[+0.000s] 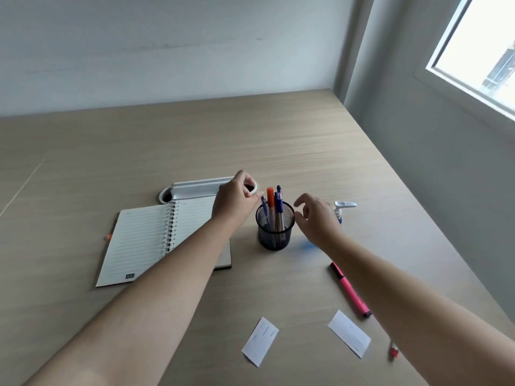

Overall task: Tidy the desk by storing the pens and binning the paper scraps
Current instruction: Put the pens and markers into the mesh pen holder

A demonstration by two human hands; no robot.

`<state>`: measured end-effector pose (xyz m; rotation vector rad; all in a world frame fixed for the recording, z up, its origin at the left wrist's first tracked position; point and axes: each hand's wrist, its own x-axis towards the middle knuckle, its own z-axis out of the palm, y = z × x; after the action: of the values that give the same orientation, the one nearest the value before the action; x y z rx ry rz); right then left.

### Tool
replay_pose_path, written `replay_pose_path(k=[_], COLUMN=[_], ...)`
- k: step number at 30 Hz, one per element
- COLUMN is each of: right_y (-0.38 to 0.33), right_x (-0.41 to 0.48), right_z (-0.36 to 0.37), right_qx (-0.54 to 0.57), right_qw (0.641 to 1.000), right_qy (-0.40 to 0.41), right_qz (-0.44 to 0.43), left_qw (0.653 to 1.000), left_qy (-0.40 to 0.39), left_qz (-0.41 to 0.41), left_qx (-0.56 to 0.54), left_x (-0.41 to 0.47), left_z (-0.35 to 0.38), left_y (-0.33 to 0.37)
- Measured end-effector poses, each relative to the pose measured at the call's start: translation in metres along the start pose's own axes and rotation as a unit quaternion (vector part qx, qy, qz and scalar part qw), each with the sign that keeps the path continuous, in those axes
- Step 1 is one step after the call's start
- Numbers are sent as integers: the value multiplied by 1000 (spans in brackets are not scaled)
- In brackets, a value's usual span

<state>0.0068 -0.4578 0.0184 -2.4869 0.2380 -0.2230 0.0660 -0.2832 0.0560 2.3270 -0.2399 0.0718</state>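
A black mesh pen cup (274, 235) stands mid-desk with an orange-capped pen (269, 195) and blue pens (279, 197) upright in it. My left hand (237, 197) reaches in from the left, its fingertips pinching the top of a blue pen (264, 204) that leans on the cup's left rim. My right hand (316, 220) hovers just right of the cup, fingers spread and holding nothing. A pink highlighter (350, 289) lies near my right forearm. Two white paper scraps (260, 341) (349, 333) lie near the front edge. A small red pen tip (393, 351) peeks out beside my right arm.
An open spiral notebook (145, 238) lies left of the cup, partly under my left forearm. Behind it are a white cable grommet (166, 195) and a white tray (199, 186). A white pump bottle (345, 205) stands behind my right hand. A wall runs along the desk's right edge.
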Motion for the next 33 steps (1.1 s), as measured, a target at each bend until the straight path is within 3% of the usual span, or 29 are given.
replay_pose_path(k=[5,9,12,16,22,27,30,33], right_y=[25,107,134,140,158,164,166,156], right_x=[-53,-128,-145,-157,-178,-180,-181,-178], right_z=[-44,-92,-85,-70,-53,-52,-61,-76], right_qx=[19,12,13,-14,-39,-22,9,76], right_qw=[996,969,961,948,926,923,922,937], right_qy=[81,161,95,26,-38,-35,0,55], right_qz=[5,186,258,316,374,382,386,336], left_qw=[998,987,963,910,929,924,932,941], left_qy=[14,-121,-222,-310,-255,-265,-258,-258], left_qz=[56,91,73,114,-136,-178,-186,-187], left_qx=[6,63,137,251,232,209,176,118], left_x=[-25,-82,-97,-111,-121,-113,-111,-109], left_z=[15,88,114,142,187,198,195,183], left_y=[35,74,65,57,68,66,65,65])
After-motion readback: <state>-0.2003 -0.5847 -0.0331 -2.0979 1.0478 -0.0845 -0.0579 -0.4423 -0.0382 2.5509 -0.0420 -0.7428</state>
